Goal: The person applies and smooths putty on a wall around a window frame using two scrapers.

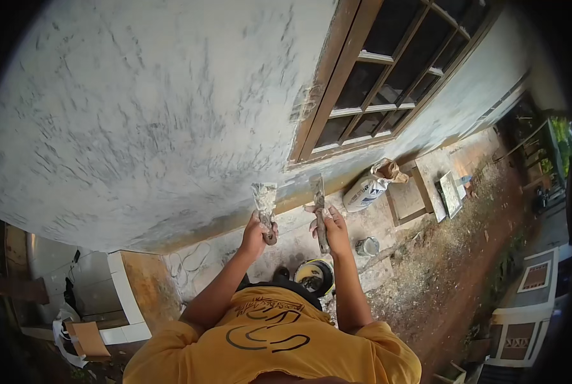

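My left hand [254, 235] is closed round the handle of a putty knife [265, 199], whose wide blade points up and carries pale, wet-looking filler. In my right hand [334, 225] is a narrower scraper [318, 191], also blade up and smeared with grey-white residue. The two tools are held side by side, apart from each other. Beyond them rises a whitewashed wall [170, 121] with dark streaks and patches. Below my hands, by my feet, stands a bucket [329, 276] with a yellowish rim and pale material inside.
A brown-framed window [324, 128] is set in the wall. Along its base stand an open paper sack [366, 192], a small tin [366, 246], a wooden bench-like box [409, 200] and a leaning board [451, 194]. A tiled ledge [127, 291] lies left, rubble-strewn ground right.
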